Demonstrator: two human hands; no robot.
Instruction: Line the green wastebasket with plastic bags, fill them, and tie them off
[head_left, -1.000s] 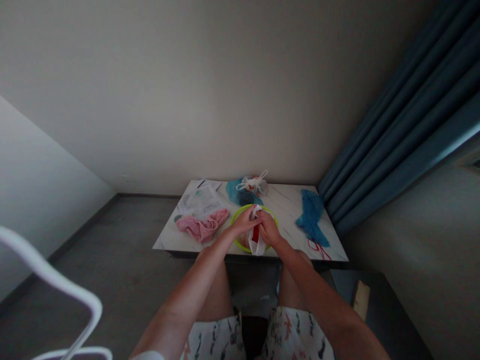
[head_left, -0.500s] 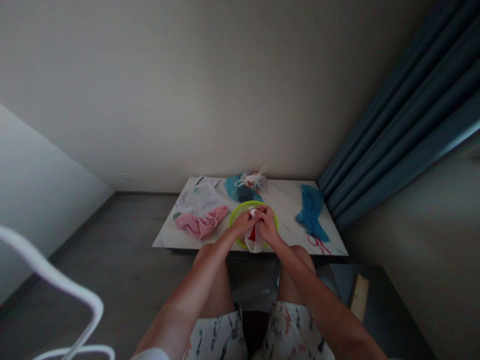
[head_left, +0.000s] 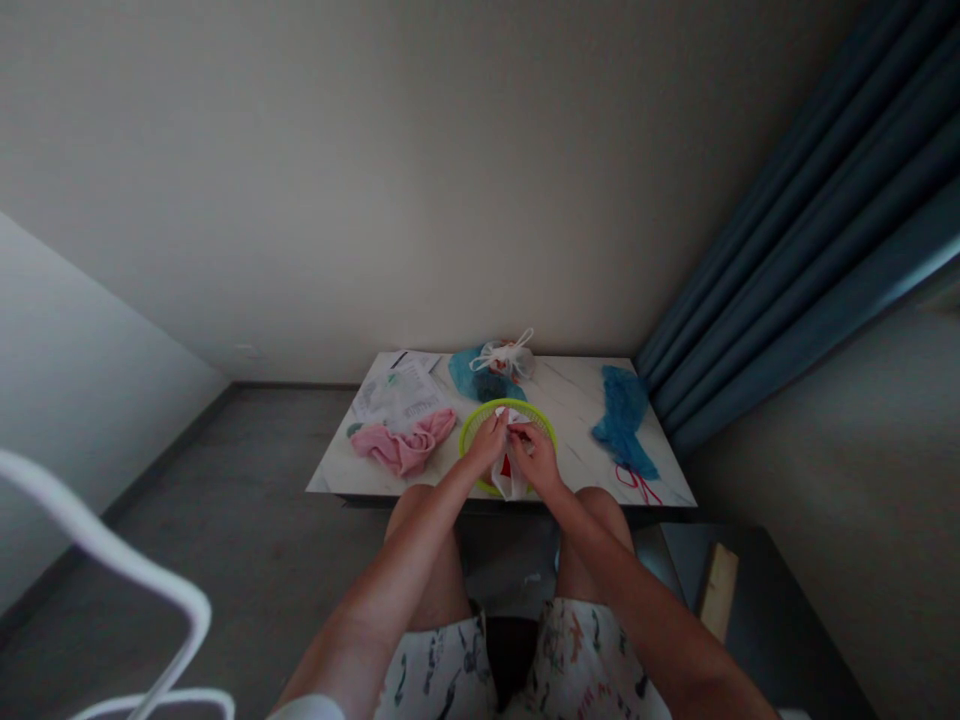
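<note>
A white plastic bag [head_left: 513, 484] with a red patch hangs down over the near side of a yellow-green basket [head_left: 548, 418]. My left hand [head_left: 490, 441] is closed on the bag's upper part, above the basket. Close beside it, my right hand [head_left: 534, 454] has its fingers bent in a pinch at the same bag. Both hands nearly meet over the middle of the basket. The contents of the basket are mostly hidden behind my hands and the bag.
On the white marbled table, a pink cloth [head_left: 403, 444] and papers [head_left: 412, 395] lie left. A tied clear bag [head_left: 510, 359] and blue plastic [head_left: 469, 372] sit behind the basket. Right are another blue plastic bag [head_left: 625, 422] and red cord [head_left: 637, 485]. A wooden block [head_left: 718, 590] lies lower right.
My hands have shifted slightly on the white bag. The left hand is more upright, and the right hand's fingers have drawn a little apart from it. The bag's top is spread differently.
</note>
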